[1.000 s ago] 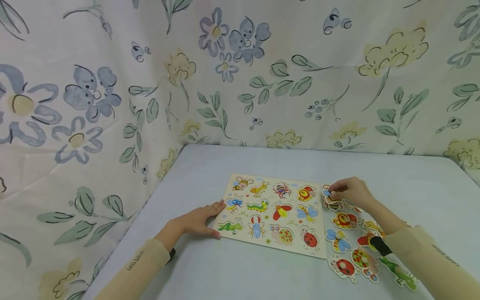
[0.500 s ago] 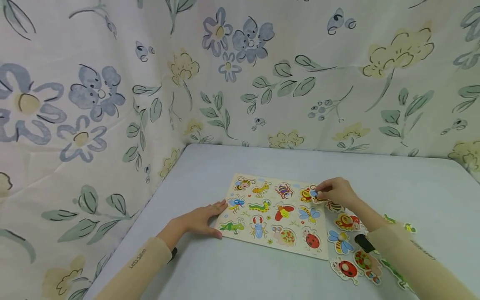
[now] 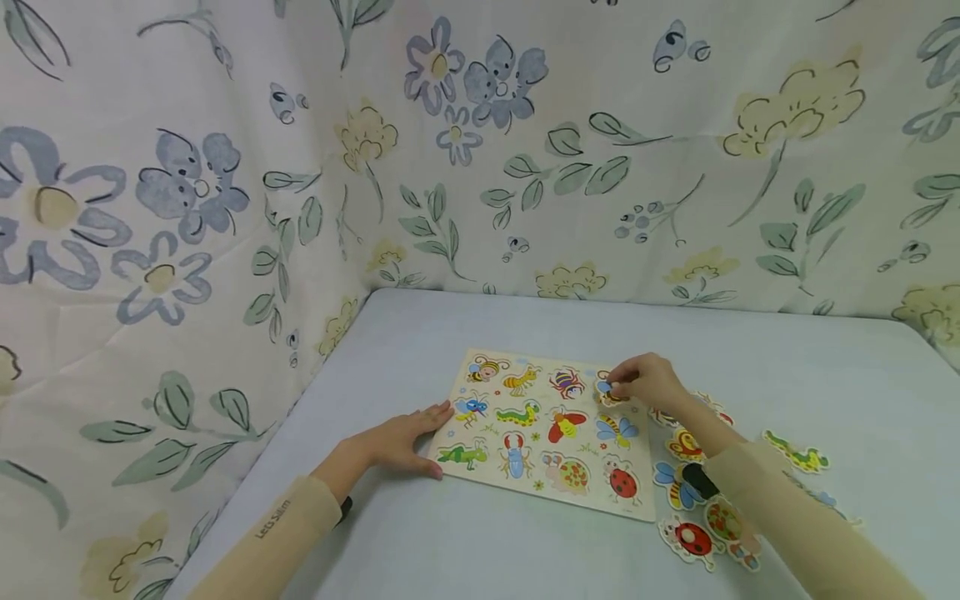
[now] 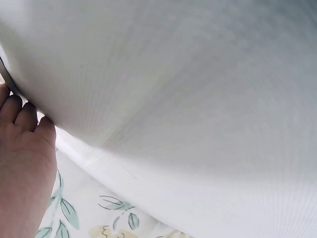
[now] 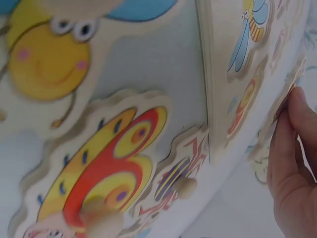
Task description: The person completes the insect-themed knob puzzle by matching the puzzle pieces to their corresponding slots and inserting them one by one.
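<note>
A wooden insect puzzle board (image 3: 491, 473) lies on the table with printed bugs in rows. My left hand (image 3: 401, 442) rests at its left edge, fingers extended onto the rim and thumb near the lower corner. The left wrist view shows only part of that hand (image 4: 27, 163). My right hand (image 3: 654, 383) pinches a bee puzzle piece (image 3: 604, 390) over the board's upper right corner, covering most of the printed butterfly. In the right wrist view the thumb and fingers hold the thin piece (image 5: 287, 94) tilted, apart from the board.
Loose knobbed pieces lie right of the board: a ladybug (image 3: 690, 537), a snail (image 3: 724, 522), a dragonfly (image 3: 673, 486), a butterfly (image 5: 109, 173) and a spider (image 5: 171, 181). A caterpillar piece (image 3: 797, 452) lies farther right. A floral curtain (image 3: 570, 167) hangs behind the table.
My right hand has picked up the bee piece from the loose pile and carried it left over the board's upper right corner. The left hand stays in place.
</note>
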A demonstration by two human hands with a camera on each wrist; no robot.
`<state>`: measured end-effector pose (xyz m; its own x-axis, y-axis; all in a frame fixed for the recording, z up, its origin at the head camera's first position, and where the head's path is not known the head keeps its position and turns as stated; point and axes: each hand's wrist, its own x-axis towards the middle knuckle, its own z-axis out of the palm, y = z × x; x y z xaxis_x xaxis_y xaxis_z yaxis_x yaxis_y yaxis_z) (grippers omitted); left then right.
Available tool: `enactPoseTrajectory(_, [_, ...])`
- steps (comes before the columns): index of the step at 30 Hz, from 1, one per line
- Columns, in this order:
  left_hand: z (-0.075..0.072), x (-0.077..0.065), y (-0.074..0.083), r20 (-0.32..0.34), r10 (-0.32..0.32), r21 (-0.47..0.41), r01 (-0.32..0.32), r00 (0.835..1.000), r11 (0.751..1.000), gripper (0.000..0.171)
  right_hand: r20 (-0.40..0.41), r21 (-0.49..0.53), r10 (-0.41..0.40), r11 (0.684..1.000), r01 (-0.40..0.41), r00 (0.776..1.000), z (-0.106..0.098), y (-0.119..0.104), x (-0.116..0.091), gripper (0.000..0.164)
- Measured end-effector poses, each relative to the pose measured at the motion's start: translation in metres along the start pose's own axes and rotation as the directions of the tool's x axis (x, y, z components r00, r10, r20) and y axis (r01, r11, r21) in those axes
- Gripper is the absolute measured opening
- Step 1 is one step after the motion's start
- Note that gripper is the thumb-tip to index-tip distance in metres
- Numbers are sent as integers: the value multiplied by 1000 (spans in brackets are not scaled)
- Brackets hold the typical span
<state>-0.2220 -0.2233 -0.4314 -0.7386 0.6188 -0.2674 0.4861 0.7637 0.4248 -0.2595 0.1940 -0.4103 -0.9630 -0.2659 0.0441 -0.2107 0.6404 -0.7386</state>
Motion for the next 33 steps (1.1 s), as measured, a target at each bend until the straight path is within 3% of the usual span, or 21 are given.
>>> enactPoseTrajectory(19, [-1, 1, 2, 23, -36, 7, 36, 999, 999, 102, 32, 48, 17, 999, -18, 999, 37, -32, 32, 11])
enactPoseTrajectory(33, [-1, 2, 3, 23, -36, 13, 36, 999, 999, 102, 33, 60, 34, 998, -36, 999, 52, -43, 40, 8])
